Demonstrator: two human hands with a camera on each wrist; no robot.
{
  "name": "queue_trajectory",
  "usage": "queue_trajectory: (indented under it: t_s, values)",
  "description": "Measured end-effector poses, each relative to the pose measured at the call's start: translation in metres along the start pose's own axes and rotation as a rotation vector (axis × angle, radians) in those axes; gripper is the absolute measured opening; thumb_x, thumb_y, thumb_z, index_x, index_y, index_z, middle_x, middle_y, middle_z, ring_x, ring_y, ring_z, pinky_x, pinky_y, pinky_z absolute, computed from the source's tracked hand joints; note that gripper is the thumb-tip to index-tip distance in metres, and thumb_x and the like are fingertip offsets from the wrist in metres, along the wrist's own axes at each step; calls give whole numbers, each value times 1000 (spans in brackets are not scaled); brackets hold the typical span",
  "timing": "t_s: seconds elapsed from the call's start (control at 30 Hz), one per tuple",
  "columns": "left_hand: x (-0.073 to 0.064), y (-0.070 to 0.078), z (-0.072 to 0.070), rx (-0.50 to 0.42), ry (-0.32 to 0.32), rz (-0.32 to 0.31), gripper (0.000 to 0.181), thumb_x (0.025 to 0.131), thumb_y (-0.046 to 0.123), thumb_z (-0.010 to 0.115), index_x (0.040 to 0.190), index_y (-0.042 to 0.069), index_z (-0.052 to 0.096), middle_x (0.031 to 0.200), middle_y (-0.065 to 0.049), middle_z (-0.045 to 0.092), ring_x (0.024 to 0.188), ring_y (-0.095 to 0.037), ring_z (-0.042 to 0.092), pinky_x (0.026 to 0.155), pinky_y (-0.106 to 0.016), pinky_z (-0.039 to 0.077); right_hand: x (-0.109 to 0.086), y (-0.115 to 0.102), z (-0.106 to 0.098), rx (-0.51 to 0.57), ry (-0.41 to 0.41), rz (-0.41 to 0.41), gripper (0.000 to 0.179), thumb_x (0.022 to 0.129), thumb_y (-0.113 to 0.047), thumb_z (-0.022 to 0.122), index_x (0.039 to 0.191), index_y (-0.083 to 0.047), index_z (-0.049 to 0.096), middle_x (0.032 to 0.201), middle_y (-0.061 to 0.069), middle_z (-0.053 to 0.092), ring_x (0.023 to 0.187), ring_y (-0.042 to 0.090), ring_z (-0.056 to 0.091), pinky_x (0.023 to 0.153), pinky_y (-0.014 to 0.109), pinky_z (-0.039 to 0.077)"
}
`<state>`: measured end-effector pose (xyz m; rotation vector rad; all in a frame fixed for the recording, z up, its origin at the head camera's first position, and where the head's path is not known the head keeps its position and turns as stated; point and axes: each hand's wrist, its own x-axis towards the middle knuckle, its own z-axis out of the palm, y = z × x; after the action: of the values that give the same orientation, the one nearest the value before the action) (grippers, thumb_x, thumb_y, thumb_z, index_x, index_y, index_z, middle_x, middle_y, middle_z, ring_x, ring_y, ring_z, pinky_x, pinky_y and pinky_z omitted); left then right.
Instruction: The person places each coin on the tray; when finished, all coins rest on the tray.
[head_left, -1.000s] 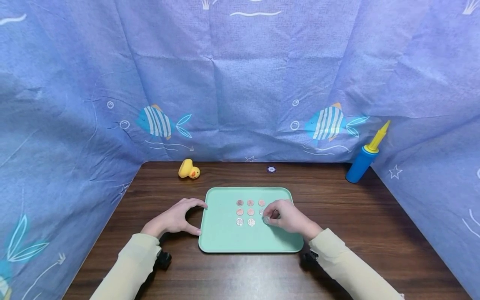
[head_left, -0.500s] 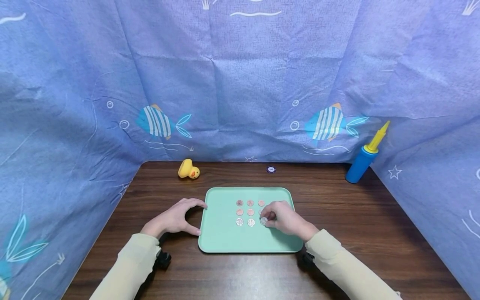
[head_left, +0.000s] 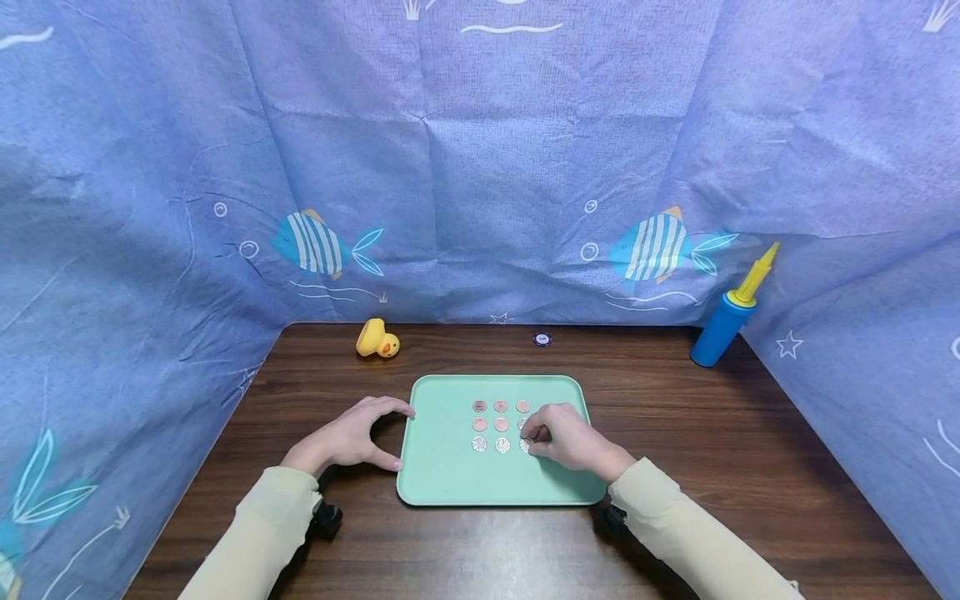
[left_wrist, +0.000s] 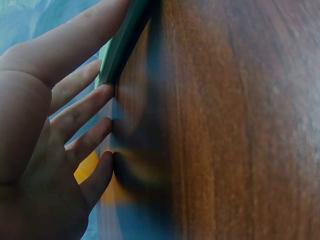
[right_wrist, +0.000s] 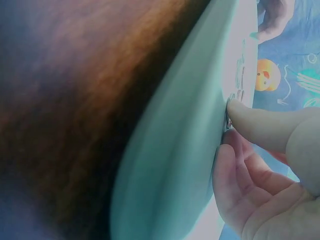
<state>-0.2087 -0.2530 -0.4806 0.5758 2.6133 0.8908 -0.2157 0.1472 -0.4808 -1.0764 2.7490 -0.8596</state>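
A pale green tray [head_left: 442, 479] bears coins in three rows of three. The back row is copper-coloured, such as this copper coin [head_left: 500, 406]; the front row is silver. My right hand [head_left: 570, 437] pinches the silver coin [head_left: 526, 445] at the front row's right end, low at the tray's surface. In the right wrist view thumb and fingertips [right_wrist: 235, 107] meet at this coin's edge. Its fingers partly cover the middle row's right coin [head_left: 521, 424]. My left hand [head_left: 348, 433] touches the tray's left edge, thumb and fingers spread apart.
On the dark wood table [head_left: 645, 367], a yellow rubber duck [head_left: 377, 339] lies behind the tray at left. A poker chip [head_left: 542, 339] is at the back, and a blue and yellow hand pump [head_left: 731, 312] stands at back right. A blue fish-print cloth [head_left: 480, 183] hangs behind.
My right hand has shifted slightly left and toward me, bringing the tilted silver coin into line with the front row, where it now looks flatter. The left hand has stayed still.
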Motion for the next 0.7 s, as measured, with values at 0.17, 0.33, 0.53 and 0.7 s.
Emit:
queue_trajectory:
  t_s: [0.17,0.33,0.53,0.7]
  values:
    - [0,0,0,-1,-1,4,78,76,48,94,143,28,61,156,-4,51,146,-34,39,115,-61,36,0,-2,-1,-1,-3,14,17,83,5,84,89,-10,80,84,-5,74,74,0,64,69,23,55]
    - [0,0,-1,-2,2,12,78,75,48,95,142,27,61,155,-4,52,146,-33,39,116,-60,35,0,-3,-3,2,-14,23,15,84,3,85,92,-9,81,86,-4,75,76,3,65,71,25,56]
    - [0,0,0,3,-9,2,79,76,50,94,144,28,60,156,-5,51,146,-34,38,116,-61,36,-3,0,-10,24,-46,53,11,89,-5,84,99,-9,80,93,-3,75,81,5,66,74,27,57]
    - [0,0,1,1,-10,-5,78,76,49,94,144,29,60,156,-5,50,147,-34,38,116,-61,36,-12,9,-21,1,-4,51,13,89,-6,84,101,-8,79,96,0,75,80,6,66,73,30,57]
